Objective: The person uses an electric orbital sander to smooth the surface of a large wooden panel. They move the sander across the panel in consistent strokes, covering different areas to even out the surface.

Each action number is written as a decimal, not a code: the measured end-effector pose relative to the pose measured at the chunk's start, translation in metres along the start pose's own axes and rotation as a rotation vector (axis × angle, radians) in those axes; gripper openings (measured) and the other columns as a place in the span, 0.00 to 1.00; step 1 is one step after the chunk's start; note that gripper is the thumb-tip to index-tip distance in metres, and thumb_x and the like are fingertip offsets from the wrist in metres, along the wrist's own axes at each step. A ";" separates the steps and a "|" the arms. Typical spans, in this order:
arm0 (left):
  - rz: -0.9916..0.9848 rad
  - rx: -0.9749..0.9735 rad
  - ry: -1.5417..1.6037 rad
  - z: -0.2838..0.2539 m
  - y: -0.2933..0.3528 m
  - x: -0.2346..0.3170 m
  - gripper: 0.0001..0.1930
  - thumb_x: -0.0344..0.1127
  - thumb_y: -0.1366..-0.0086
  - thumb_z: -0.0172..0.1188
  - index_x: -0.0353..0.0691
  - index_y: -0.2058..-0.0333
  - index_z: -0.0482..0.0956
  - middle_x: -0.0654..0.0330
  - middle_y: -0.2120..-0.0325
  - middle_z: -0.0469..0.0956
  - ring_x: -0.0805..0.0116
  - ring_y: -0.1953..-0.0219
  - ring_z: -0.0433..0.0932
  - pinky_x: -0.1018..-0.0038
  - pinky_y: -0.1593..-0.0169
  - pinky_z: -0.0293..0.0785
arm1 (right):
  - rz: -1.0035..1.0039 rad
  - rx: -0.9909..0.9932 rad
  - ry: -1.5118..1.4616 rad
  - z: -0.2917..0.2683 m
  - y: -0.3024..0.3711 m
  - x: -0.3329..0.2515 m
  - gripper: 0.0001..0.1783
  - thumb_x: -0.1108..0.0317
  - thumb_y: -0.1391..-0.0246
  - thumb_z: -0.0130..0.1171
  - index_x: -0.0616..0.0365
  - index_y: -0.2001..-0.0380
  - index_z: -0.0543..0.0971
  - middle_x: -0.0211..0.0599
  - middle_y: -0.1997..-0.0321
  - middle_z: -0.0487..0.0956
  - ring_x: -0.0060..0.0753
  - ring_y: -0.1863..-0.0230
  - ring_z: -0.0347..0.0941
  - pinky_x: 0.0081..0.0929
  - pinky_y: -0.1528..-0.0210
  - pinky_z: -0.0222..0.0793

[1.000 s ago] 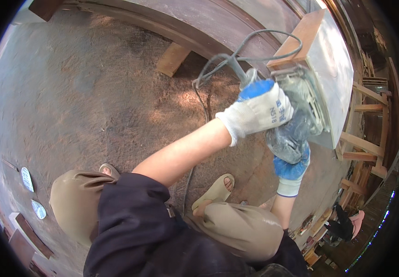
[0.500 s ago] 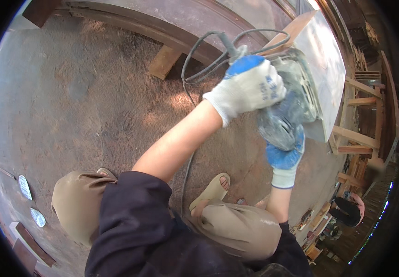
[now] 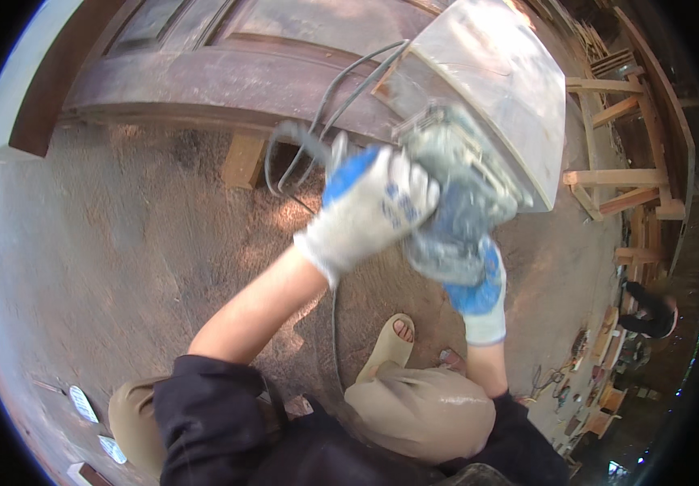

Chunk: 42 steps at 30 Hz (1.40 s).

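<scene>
Landmark: one wooden piece, pale-faced, brown along one side. Item: power sander, dusty grey, dark at its rounded end, blurred; I log it at the landmark's lower left edge, though from my remote seat I cannot tell whether they touch. Item: left hand, in a white glove coated partly blue, to the landmark's lower left; its fingers curl tightly round the sander, whose body lies just right of the knuckles. Item: right hand, gloved alike, below the landmark; it grips the sander's dark end, which lies up and left of its palm (I cannot see the fingertips, hidden behind the housing). Item: grey cord, looped, left of the landmark. Item: dark panelled door, farther left of it. Item: timber frame, to its right. Item: beige sandal, worn, well below it.
</scene>
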<state>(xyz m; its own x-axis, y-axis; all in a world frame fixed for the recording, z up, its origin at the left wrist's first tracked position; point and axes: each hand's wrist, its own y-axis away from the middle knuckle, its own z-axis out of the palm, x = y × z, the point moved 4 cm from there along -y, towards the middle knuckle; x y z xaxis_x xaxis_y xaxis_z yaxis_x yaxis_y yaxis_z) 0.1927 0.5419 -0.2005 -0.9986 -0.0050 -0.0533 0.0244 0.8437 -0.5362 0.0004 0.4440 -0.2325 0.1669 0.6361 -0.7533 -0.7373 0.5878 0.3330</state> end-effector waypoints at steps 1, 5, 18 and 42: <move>0.066 0.037 0.107 -0.009 0.005 0.016 0.20 0.36 0.45 0.59 0.37 0.53 0.74 0.56 0.63 0.75 0.62 0.60 0.75 0.63 0.51 0.73 | 0.002 0.078 0.067 -0.018 0.021 -0.006 0.24 0.60 0.39 0.59 0.63 0.44 0.74 0.42 0.48 0.80 0.37 0.48 0.77 0.38 0.42 0.72; -0.116 -0.327 0.608 -0.004 0.067 0.043 0.22 0.35 0.52 0.67 0.36 0.58 0.73 0.55 0.70 0.78 0.55 0.67 0.81 0.60 0.65 0.77 | 0.283 0.219 0.440 -0.016 0.060 0.016 0.23 0.57 0.40 0.62 0.69 0.53 0.78 0.39 0.60 0.82 0.28 0.61 0.79 0.26 0.56 0.74; -0.954 -0.889 0.429 -0.126 0.267 0.013 0.21 0.44 0.46 0.63 0.39 0.57 0.79 0.45 0.68 0.83 0.45 0.63 0.82 0.56 0.58 0.78 | -1.194 -0.538 1.889 0.209 -0.145 -0.135 0.27 0.53 0.54 0.66 0.64 0.58 0.77 0.50 0.67 0.82 0.55 0.66 0.79 0.43 0.62 0.74; -1.268 -1.214 0.381 -0.148 0.248 0.023 0.21 0.50 0.48 0.64 0.41 0.62 0.82 0.44 0.70 0.83 0.46 0.62 0.83 0.57 0.54 0.78 | -1.040 0.015 2.727 0.059 -0.423 -0.261 0.37 0.38 0.37 0.45 0.50 0.34 0.68 0.42 0.30 0.67 0.46 0.30 0.62 0.39 0.29 0.57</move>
<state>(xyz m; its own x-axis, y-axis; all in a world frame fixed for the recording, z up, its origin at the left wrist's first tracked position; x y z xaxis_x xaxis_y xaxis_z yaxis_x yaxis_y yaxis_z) 0.1689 0.8303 -0.2103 -0.3377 -0.9326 0.1273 -0.5563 0.3068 0.7722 0.3077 0.0590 -0.1432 -0.2491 -0.7662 0.5923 -0.9674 0.1683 -0.1892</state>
